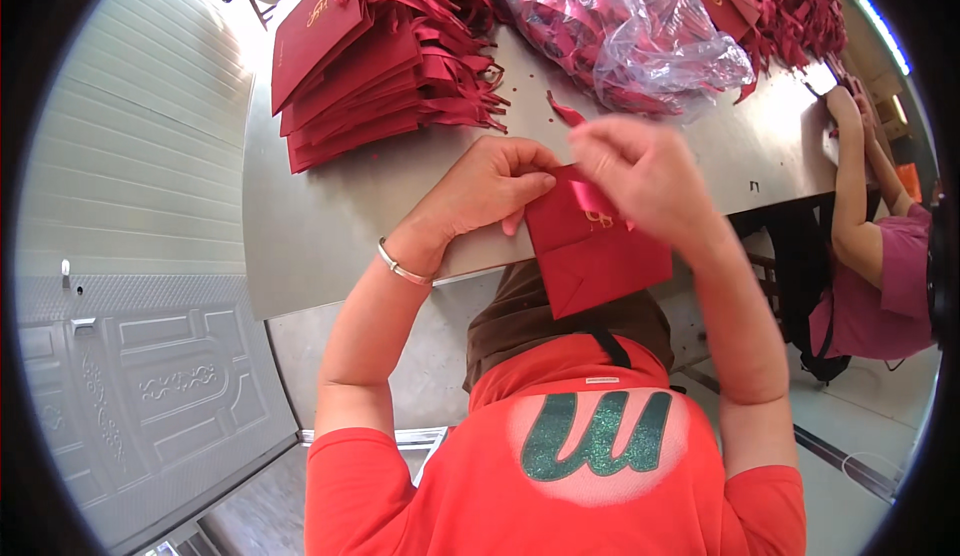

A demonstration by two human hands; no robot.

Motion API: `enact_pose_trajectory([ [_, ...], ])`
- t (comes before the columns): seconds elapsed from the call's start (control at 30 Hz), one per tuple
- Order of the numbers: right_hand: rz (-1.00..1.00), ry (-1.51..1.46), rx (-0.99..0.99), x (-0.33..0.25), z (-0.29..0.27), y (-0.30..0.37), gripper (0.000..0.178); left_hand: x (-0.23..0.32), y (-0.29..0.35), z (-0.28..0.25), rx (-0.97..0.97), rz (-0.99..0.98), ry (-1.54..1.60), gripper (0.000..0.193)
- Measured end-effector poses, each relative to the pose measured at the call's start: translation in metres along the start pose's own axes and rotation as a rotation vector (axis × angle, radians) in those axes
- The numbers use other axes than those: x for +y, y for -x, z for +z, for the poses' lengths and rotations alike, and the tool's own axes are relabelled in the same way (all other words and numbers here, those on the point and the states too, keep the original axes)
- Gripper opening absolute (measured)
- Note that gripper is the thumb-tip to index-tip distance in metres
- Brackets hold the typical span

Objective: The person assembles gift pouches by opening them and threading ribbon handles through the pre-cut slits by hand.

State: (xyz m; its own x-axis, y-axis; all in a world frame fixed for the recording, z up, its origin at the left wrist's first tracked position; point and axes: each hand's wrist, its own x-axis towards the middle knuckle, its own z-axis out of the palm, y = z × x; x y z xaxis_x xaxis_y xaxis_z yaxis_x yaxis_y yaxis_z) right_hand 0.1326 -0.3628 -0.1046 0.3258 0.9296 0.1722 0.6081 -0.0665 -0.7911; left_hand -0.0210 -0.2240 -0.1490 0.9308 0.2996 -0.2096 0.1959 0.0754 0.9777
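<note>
A dark red paper gift bag (pixel 605 271) with a gold print hangs tilted over the near edge of the table. My left hand (pixel 485 191) is closed on the bag's upper left corner, thumb and forefinger pinching it. Over the bag's top edge is my right hand (pixel 645 176), slightly blurred, its fingers pinched together on a red ribbon. One ribbon tail (pixel 566 111) sticks out beyond those fingers, and a shiny pink-red ribbon loop (pixel 592 199) lies across the bag front. The exact grip of the right fingertips is partly hidden.
A stack of red ribboned bags (pixel 350 96) stands at the far left of the metal table (pixel 300 216). Behind my hands lies a clear plastic sack (pixel 640 41) of red ribbons. More bags (pixel 790 16) are at far right, where a co-worker's arms (pixel 855 156) reach in.
</note>
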Motion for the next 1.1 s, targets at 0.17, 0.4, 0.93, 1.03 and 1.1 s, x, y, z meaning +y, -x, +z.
enact_pose_trajectory([
  [0.17, -0.064, -0.115, -0.117, 0.033, -0.019, -0.046, 0.024, 0.005, 0.000, 0.001, 0.002, 0.005, -0.089, 0.019],
  [0.4, -0.010, 0.108, -0.876, 0.016, -0.011, -0.086, 0.036, 0.002, 0.005, 0.010, 0.118, 0.058, -0.154, 0.020],
  [0.93, 0.367, -0.309, -1.081, 0.046, 0.004, -0.095, 0.050, -0.002, 0.002, 0.003, 0.032, 0.043, -0.055, 0.017],
  [1.03, 0.382, -0.102, -0.963, 0.026, 0.000, -0.096, 0.046, -0.001, 0.006, 0.005, -0.027, 0.042, 0.091, 0.017],
  [1.1, 0.377, 0.073, -0.851, 0.023, 0.002, -0.095, 0.043, -0.003, 0.004, 0.009, -0.037, 0.049, 0.081, 0.017],
])
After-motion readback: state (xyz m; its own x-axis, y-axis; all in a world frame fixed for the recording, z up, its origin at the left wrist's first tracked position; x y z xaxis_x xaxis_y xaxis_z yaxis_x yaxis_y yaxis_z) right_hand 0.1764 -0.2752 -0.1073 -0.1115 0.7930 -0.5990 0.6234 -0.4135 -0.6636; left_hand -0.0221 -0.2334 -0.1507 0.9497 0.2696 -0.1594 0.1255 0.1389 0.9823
